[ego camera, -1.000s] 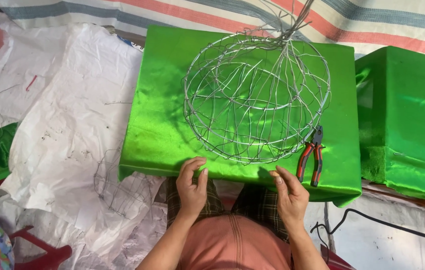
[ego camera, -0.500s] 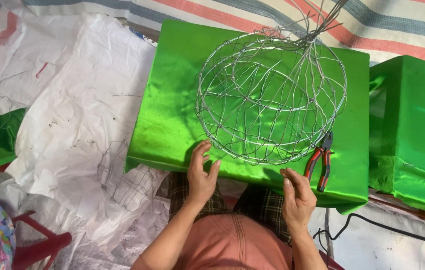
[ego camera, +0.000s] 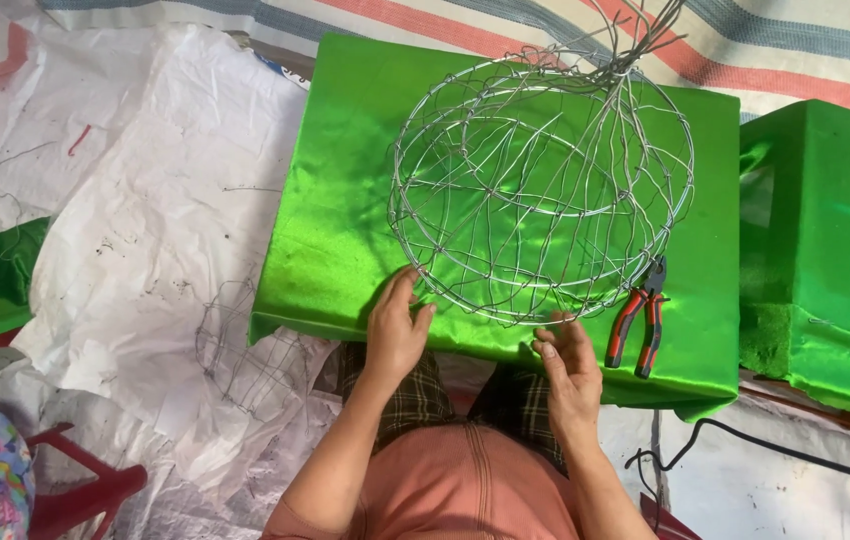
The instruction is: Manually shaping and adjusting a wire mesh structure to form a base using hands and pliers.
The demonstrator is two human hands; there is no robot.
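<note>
Round open-mesh basket frame of thin silver wire [ego camera: 542, 190] sits centre frame on green satin-covered worktop [ego camera: 335, 240]. Looks light, springy, easily bent; the thicker rim is the best hold. Left hand [ego camera: 397, 330] and right hand [ego camera: 567, 362] pinch lower rim, fingers partly curled. Red-handled pliers [ego camera: 637, 325] lie just right.

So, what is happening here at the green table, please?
A seated person holds a round wire frame on a table covered in shiny green cloth. The left hand and right hand both grip its near rim. Red-handled pliers lie just right of the frame.
</note>
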